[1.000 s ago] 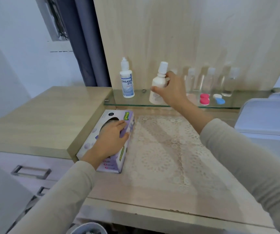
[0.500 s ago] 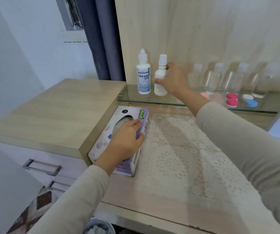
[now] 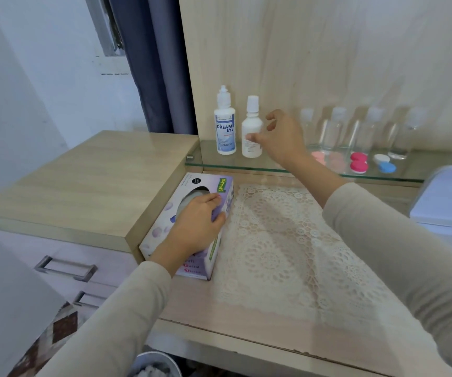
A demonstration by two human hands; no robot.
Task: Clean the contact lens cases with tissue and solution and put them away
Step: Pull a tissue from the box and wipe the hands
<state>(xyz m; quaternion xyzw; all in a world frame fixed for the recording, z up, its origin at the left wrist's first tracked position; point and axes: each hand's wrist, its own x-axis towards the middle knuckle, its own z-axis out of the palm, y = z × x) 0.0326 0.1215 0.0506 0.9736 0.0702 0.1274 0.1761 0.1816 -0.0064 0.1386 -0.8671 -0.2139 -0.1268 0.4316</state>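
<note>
Two solution bottles stand upright on the glass shelf (image 3: 274,165): a labelled one (image 3: 225,126) and a plain white one (image 3: 251,131). My right hand (image 3: 282,138) hovers just right of the white bottle, fingers loosely spread, thumb tip near its side, holding nothing. On the same shelf lie lens cases: a pale pink pair (image 3: 328,159), a bright pink pair (image 3: 358,161) and a white-and-blue pair (image 3: 385,163). My left hand (image 3: 197,227) rests flat on the purple tissue box (image 3: 165,227) on the desk, fingers at its opening.
Several clear empty bottles (image 3: 333,129) line the shelf's back. A lace mat (image 3: 287,240) covers the desk. A raised wooden counter (image 3: 83,186) borders the tissue box on the left. A white lidded box (image 3: 448,200) sits at right. A bin (image 3: 154,365) shows below.
My right hand set the white bottle upright beside the labelled bottle and let go, drawing slightly right. My left hand stayed on the tissue box.
</note>
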